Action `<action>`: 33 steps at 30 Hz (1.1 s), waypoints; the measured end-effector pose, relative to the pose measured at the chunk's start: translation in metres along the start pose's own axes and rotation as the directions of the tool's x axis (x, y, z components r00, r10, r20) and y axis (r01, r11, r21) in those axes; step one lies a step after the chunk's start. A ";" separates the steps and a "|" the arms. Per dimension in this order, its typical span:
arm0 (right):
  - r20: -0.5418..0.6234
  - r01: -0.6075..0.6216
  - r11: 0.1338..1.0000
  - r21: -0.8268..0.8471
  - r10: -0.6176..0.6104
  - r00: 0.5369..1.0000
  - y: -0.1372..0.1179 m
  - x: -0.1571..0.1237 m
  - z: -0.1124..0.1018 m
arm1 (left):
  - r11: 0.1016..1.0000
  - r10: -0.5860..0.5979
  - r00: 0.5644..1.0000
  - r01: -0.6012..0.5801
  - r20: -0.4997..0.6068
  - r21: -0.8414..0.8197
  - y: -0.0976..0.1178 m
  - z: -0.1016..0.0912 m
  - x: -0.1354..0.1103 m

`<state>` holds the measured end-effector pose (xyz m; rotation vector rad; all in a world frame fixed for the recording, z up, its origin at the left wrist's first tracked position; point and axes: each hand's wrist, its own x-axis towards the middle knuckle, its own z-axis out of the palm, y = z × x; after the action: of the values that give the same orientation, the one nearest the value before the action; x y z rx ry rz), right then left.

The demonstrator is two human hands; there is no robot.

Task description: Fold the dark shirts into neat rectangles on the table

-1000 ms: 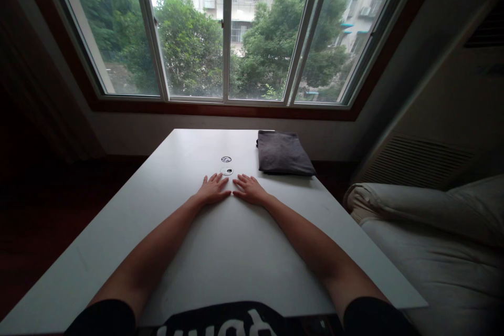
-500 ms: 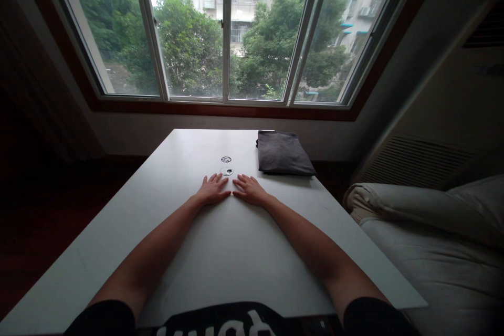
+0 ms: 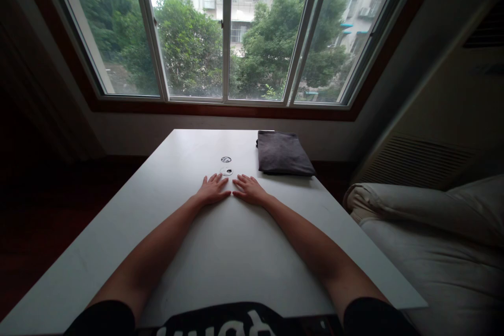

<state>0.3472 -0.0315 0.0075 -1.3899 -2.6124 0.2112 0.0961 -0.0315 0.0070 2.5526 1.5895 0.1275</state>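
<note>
My left hand point(image 3: 213, 189) lies palm down on the white table point(image 3: 236, 257), fingers spread. Mirroring it, my right hand point(image 3: 249, 190) also rests flat with its fingers apart. The two thumbs point at each other with a narrow gap between them. Just beyond the fingertips is a round, flat marking or disc point(image 3: 224, 171) with a dark spot. A second round one point(image 3: 226, 159) with dark lines sits behind it. To the right of my right hand is a folded dark grey cloth item point(image 3: 284, 153), which neither hand touches.
A window point(image 3: 226, 37) with a reddish-brown wooden frame point(image 3: 220, 108) spans the wall behind the table. To the right stands a pale couch point(image 3: 433, 241) close to the table's edge. Dark flooring point(image 3: 51, 210) shows at the left.
</note>
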 end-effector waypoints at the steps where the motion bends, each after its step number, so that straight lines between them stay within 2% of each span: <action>1: 0.001 -0.001 1.000 0.001 0.001 1.000 0.000 0.000 0.000 | 1.000 0.000 1.000 0.000 -0.001 0.000 0.000 0.000 0.000; 33: 0.012 -0.009 1.000 -0.005 0.009 1.000 -0.002 -0.001 -0.002 | 1.000 -0.008 1.000 0.008 0.012 -0.010 0.003 -0.003 -0.001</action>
<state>0.3463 -0.0330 0.0103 -1.4066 -2.6182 0.2154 0.0975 -0.0334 0.0101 2.5345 1.5909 0.1187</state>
